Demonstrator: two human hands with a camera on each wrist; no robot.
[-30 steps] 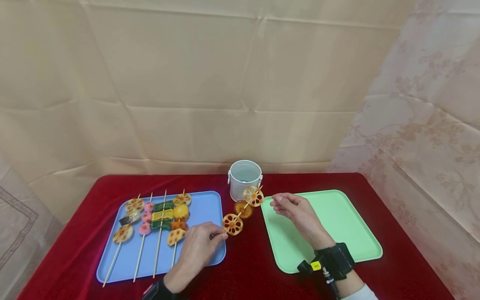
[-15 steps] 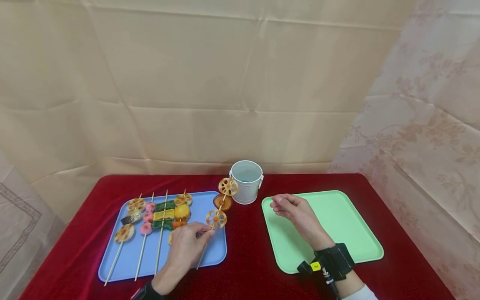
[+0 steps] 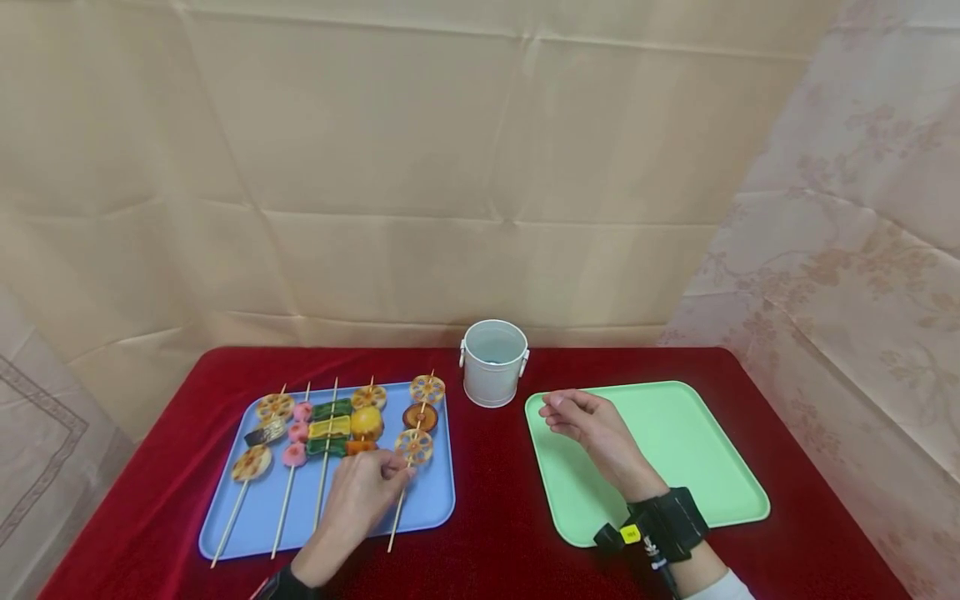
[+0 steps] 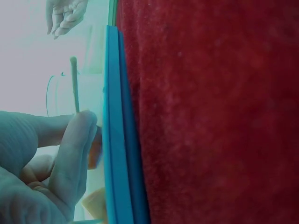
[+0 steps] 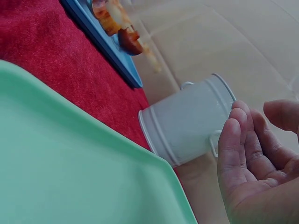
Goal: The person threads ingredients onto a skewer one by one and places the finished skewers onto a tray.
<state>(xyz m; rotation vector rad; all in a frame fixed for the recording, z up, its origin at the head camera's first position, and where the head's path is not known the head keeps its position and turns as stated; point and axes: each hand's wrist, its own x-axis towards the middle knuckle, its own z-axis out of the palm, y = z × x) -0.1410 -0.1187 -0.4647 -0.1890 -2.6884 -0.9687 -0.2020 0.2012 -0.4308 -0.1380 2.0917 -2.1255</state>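
Note:
With thumb and forefinger, my left hand point(image 3: 363, 492) pinches the stick of a lotus root skewer point(image 3: 414, 447), which has two lotus slices and a brown round piece between them. The skewer lies at the right side of the blue tray point(image 3: 435, 508), its bare end past the front rim. In the left wrist view the stick point(image 4: 74, 86) rises out of the pinching fingertips point(image 4: 83, 123). Over the left part of the green tray point(image 3: 675, 433), my right hand point(image 3: 596, 429) hovers with loosely bent fingers and nothing in them.
Several other skewers stand side by side on the blue tray, among them a pink-ball skewer point(image 3: 297, 432) and a green-and-yellow skewer point(image 3: 330, 427). A white bucket point(image 3: 491, 379) is behind the gap between the trays. Red cloth point(image 3: 495, 508) covers the table.
My left hand has carried the lotus root skewer leftward from in front of the bucket and lowered it to the blue tray's right side. The right hand has stayed in place.

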